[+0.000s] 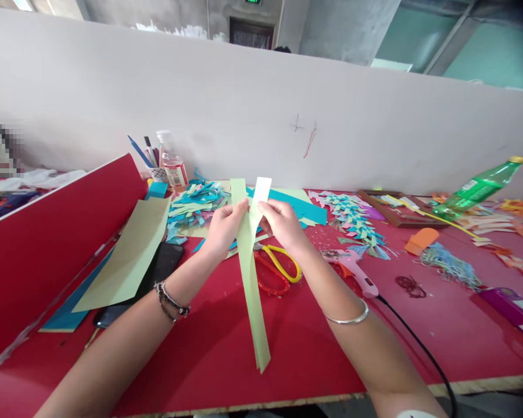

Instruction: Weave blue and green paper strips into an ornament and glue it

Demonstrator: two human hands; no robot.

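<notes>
Long pale green paper strips (250,284), apparently more than one layer, hang upright between my hands over the red tabletop. Near the top they part into a green end on the left and a white end (262,188) on the right. My left hand (225,226) pinches the green part between thumb and fingers. With thumb and bent fingers, my right hand (283,223) grips the white-ended part. Behind and below the strips lie scissors (283,270) with one red and one yellow handle loop. A blue paper strip (296,204) lies behind my right hand.
Cut blue and green paper pieces (196,203) are heaped at back left, near a bottle (173,162) and pen cup (158,174). A phone (165,264) lies partly under green paper (126,255). Right are a pink glue gun (357,273), its cord, and a tilted green bottle (479,188).
</notes>
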